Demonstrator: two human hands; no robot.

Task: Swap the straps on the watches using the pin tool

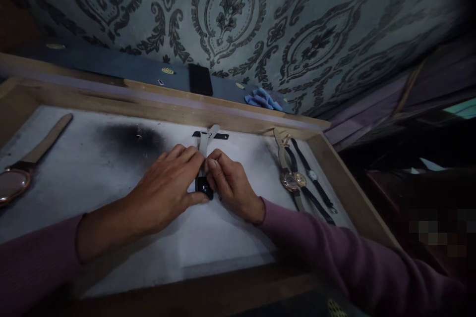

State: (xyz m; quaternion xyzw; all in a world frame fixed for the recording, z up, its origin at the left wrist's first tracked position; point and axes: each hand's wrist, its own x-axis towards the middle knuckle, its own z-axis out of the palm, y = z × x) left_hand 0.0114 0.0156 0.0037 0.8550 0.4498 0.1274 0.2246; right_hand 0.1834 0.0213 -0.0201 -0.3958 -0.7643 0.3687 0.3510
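Observation:
A black smartwatch (204, 187) with a light grey strap (208, 142) lies in the middle of a white-floored tray. My left hand (167, 185) is closed about it, thumb at the lower edge of the watch case and fingertips by the strap. Right beside the case, my right hand (231, 183) makes a pinch, thumb against curled fingers. Whatever sits between those fingers is hidden. Behind the strap, a short black strip (222, 136) lies crosswise on the white floor.
Wooden walls (342, 193) frame the tray. Several wristwatches, among them a gold-faced watch (299, 179), lie at right; a large watch (15, 183) with a beige strap lies at left. Beyond the back wall are a black flat object (201, 79) and a blue cloth (262, 99).

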